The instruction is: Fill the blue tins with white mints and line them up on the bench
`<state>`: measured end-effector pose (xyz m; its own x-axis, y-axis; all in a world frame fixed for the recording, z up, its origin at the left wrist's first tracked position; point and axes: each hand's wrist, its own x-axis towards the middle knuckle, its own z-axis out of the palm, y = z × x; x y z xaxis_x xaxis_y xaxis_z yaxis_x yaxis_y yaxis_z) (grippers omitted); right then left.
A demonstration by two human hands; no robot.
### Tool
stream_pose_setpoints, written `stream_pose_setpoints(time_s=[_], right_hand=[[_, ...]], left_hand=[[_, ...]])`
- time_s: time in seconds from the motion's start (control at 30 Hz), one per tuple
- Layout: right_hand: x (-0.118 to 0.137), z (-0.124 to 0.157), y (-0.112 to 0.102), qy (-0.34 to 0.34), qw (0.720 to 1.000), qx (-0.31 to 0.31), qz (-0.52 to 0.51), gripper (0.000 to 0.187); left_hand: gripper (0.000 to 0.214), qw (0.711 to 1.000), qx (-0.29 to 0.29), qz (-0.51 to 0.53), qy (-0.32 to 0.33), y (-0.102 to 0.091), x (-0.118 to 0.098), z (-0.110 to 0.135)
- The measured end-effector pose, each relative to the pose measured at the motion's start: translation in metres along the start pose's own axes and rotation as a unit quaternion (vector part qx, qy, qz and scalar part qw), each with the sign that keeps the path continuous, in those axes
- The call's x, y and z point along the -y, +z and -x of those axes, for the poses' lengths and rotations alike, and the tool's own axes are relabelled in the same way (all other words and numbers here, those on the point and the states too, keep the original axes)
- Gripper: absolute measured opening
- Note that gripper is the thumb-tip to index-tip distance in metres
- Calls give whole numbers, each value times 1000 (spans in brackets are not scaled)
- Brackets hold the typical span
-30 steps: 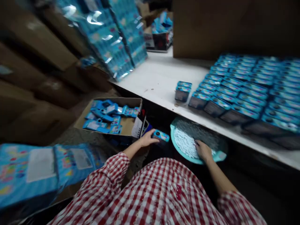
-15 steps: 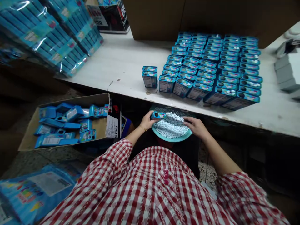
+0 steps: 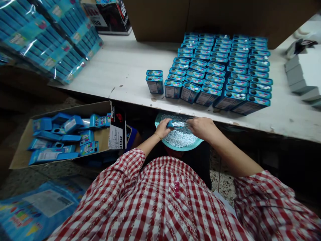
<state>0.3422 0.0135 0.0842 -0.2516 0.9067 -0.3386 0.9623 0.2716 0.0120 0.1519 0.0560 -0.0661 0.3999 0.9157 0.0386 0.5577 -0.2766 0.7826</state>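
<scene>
My left hand (image 3: 163, 128) grips a small blue box (image 3: 171, 124) at its left side, held over a turquoise basin (image 3: 187, 149). White pellets (image 3: 178, 124) lie across the top of the box. My right hand (image 3: 202, 129) is closed at the other side, on what looks like a small clear scoop (image 3: 187, 124); its edges are hard to make out and partly covered by my fingers. Loose white pellets (image 3: 180, 138) fill the basin below both hands.
Rows of upright blue boxes (image 3: 210, 80) stand on the white table (image 3: 120, 67), two more (image 3: 154, 83) at their left. A carton (image 3: 105, 134) of blue boxes is at my left. Wrapped packs (image 3: 47, 40) lie at the far left, and a blue bag (image 3: 47, 207) below.
My right hand has moved up and left toward the box, bringing the pellet-filled scoop over its top. The left hand still holds the box. The whole view has shifted slightly.
</scene>
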Motion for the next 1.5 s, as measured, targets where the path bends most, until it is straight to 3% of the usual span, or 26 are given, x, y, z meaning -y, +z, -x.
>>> stream_pose_setpoints(time_s=[0.13, 0.23, 0.33, 0.43, 0.5, 0.57, 0.7, 0.83, 0.93, 1.13, 1.3, 1.5], right_hand=[[11, 0, -10, -7, 1000, 0, 26, 29], [0, 10, -5, -7, 999, -19, 28, 30], [-27, 22, 25, 30, 999, -29, 20, 31], [-41, 21, 78, 82, 996, 41, -4, 30], [-33, 9, 112, 93, 992, 71, -45, 30], [-13, -9, 138, 87, 990, 60, -91, 32], [20, -40, 160, 94, 985, 30, -140, 36], [15, -43, 165, 89, 977, 9, -195, 35], [2, -37, 166, 81, 969, -11, -232, 37], [-26, -21, 143, 89, 930, -92, -344, 32], [-38, -2, 90, 40, 946, -119, -300, 33], [-19, 0, 30, 6, 988, -52, -144, 36]], left_hand=[[43, 1000, 0, 7, 2, 1, -2, -1], [42, 999, -16, 48, -6, -4, -1, 2], [42, 988, -38, 136, -59, -12, 8, 7], [42, 963, -44, 240, -116, -12, 21, 13], [44, 936, -40, 311, -158, -4, 28, 14], [48, 906, -35, 375, -193, 8, 31, 13], [54, 866, -35, 451, -213, 28, 25, 9], [55, 851, -14, 485, -201, 24, 14, 14], [52, 869, -23, 462, -175, 4, 14, 23], [44, 959, -95, 243, -113, -38, 23, 30], [44, 986, -78, 121, -86, -28, 15, 19], [41, 996, -39, 56, -49, -7, 4, 7]])
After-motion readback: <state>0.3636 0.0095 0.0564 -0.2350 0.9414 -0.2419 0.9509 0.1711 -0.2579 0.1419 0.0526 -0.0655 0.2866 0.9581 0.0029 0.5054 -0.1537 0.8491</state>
